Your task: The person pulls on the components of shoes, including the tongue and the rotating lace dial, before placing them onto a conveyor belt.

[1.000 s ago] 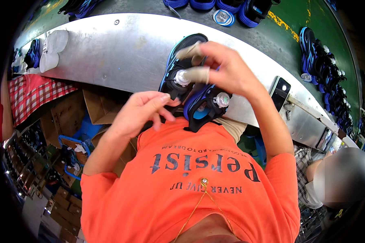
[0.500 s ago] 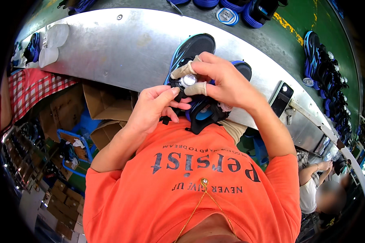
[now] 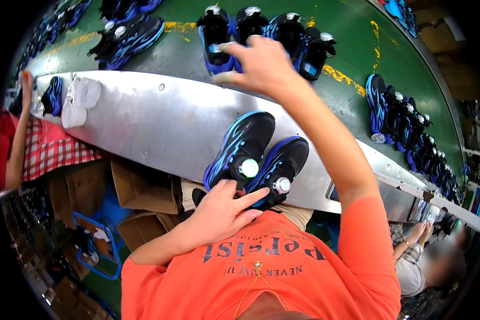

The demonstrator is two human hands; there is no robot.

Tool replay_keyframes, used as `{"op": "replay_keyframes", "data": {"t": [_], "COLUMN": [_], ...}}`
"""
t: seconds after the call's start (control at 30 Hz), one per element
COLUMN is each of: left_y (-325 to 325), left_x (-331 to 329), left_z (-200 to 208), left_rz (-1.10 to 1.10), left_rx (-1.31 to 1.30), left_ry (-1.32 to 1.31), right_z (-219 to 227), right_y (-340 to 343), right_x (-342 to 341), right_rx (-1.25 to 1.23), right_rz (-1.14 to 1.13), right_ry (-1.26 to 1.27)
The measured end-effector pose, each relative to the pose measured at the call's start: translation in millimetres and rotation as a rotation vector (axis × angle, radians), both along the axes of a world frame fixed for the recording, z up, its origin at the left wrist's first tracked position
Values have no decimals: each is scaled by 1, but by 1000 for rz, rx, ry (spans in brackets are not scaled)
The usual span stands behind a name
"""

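A pair of black sneakers with blue sides stands on the metal worktop in front of me: the left shoe (image 3: 240,146) and the right shoe (image 3: 288,162). Each has a round dial-like piece on its upper, a pale green-white one (image 3: 249,167) and a silver one (image 3: 282,185). My left hand (image 3: 221,208) rests at their collars, fingers spread, one stretched toward the right shoe. Beyond the worktop, my right hand (image 3: 261,64) reaches over a row of similar sneakers (image 3: 216,34). Its thumb and forefinger, in beige finger covers, are apart beside the leftmost shoe.
More sneakers (image 3: 130,37) stand on the green surface (image 3: 186,58) at far left, with a long line (image 3: 410,128) at right. White plastic containers (image 3: 74,114) sit at the worktop's left end. Below are cardboard boxes (image 3: 144,186) and a blue cart (image 3: 98,245). Other people work on both sides.
My right hand has left the shoes before me and moved forward over the green surface. My left hand has dropped to the shoes' collars. The dials now show uncovered, and the view has shifted forward.
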State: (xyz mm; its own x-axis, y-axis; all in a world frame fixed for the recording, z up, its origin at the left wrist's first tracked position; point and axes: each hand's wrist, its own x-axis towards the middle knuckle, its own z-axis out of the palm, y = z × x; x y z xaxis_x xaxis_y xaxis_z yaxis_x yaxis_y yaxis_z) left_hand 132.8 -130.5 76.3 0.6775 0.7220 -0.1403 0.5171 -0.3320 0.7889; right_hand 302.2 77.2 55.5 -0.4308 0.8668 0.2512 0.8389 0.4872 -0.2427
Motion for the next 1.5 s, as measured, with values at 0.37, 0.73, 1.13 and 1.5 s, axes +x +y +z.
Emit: {"op": "replay_keyframes", "data": {"t": [0.37,0.73,1.13,1.5], "left_y": [14,268,71,41], "left_x": [20,3,27,13], "left_z": [-27,-48,-69,-7], "left_rz": [-291,49,450,345], "left_rx": [178,576,-42,48], "left_ry": [104,469,6,31], "right_z": [-67,-53,1,17], "right_y": [20,-15,-195,-194], "right_x": [95,148,23,117], "right_rx": [-51,-141,-465,-516], "right_rz": [-328,-397,-26,-2], "right_ry": [-37,-15,262,668]}}
